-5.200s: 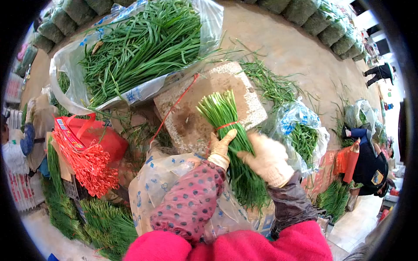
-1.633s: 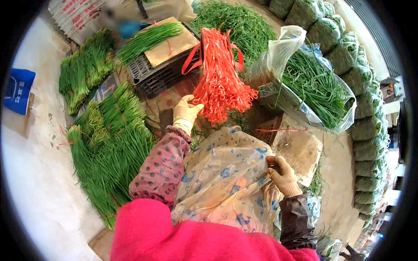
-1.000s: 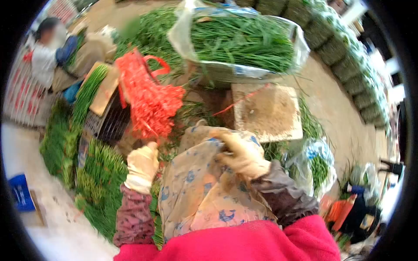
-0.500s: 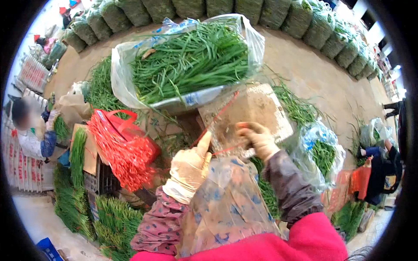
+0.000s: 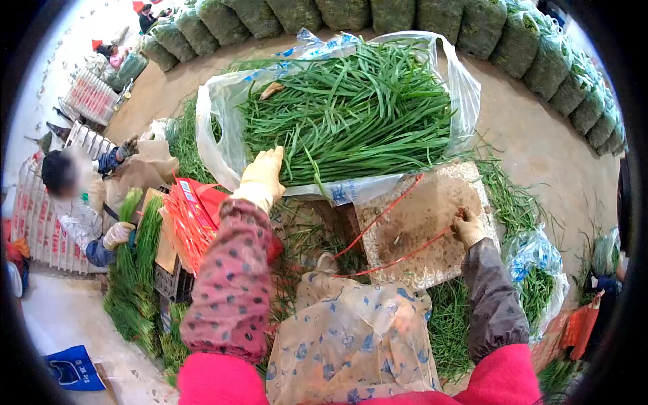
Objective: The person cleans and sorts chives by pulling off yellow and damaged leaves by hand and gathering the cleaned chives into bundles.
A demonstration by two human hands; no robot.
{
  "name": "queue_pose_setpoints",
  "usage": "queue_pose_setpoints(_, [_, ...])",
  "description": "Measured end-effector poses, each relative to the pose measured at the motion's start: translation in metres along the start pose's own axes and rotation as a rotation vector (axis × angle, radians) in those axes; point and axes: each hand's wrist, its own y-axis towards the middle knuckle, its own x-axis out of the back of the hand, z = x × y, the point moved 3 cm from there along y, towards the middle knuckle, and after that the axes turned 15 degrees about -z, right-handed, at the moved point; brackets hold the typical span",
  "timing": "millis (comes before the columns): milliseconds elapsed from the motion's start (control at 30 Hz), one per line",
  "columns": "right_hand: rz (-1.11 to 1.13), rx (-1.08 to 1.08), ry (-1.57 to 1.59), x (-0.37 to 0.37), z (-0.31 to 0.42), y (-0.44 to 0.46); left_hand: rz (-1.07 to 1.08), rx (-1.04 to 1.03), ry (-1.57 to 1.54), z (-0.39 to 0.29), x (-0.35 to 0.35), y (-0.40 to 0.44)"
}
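Red and thin, a plastic strip point(image 5: 405, 252) ran from the right hand point(image 5: 468, 228) across the near part of a pale, speckled square block point(image 5: 442, 202) to a spot by the upper edge of a translucent, blue-patterned plastic apron point(image 5: 351, 337). Half a second earlier both gloved hands had been close together near the block's front edge, with the strip between them; now they were well apart. The right hand was narrow, its fingers curled around the strip's end, while the left hand point(image 5: 264, 177) had moved up to a large clear plastic bag point(image 5: 464, 101), fingers extended at the near left edge of its long green leafy stalks point(image 5: 364, 108). It showed no hold on anything, and whether its fingertips touched the leaves could not be told. A second red strip point(image 5: 379, 217) slanted over the block's left side, apart from the right hand. With one strip drawn out over the block and no stalks bundled there, the work seemed to have passed from readying the tie to the heap of stalks.
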Motion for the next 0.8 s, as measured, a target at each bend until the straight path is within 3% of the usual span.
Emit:
queue_pose_setpoints(100, [-0.046,-0.017,-0.254,0.014,0.002,0.01,0.354,-0.001,-0.044,0.012,-0.013,0.018])
queue_pose_setpoints(167, [-0.1,-0.016,-0.2,0.026,0.006,0.002,0.482,0.131,-0.113,0.011,-0.013,0.019])
queue_pose_setpoints(300, [-0.148,-0.063,-0.203,0.052,0.012,-0.002,0.401,0.187,-0.322,0.031,-0.04,0.019])
queue_pose_setpoints(367, [-0.132,-0.022,0.006,0.057,0.025,-0.015,0.357,0.253,-0.312,0.035,-0.052,0.014])
queue_pose_setpoints(433, [-0.141,0.015,-0.08,0.057,0.053,-0.038,0.322,0.27,-0.257,0.028,-0.042,0.009])
queue_pose_setpoints(500, [-0.043,0.195,-0.139,0.055,0.076,-0.054,0.317,0.256,-0.069,0.026,-0.036,0.009])
queue_pose_setpoints(567, [0.092,0.298,-0.212,0.047,0.114,-0.085,0.283,0.263,-0.08,0.025,-0.024,0.01])
queue_pose_setpoints(800, [0.278,1.228,-0.217,-0.037,0.265,-0.21,0.237,0.167,-0.119,0.03,0.014,0.017])
